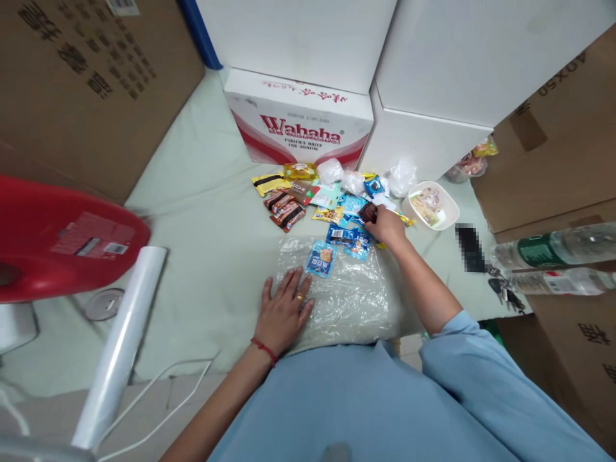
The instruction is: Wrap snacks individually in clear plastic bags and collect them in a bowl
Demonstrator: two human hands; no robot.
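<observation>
So far, I see one blue packet (321,258) apart on film (349,298); left hand (285,309) spread, right hand (387,228) pinching a dark packet (367,212), others heaped.

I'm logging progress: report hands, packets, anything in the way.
Left hand open, at edge of plastic sheet. Right hand touching dark brown packet, grip unclear. Other packets crowd around it.

Two bottles (543,249), seemingly one plastic sheet (351,301)
</observation>
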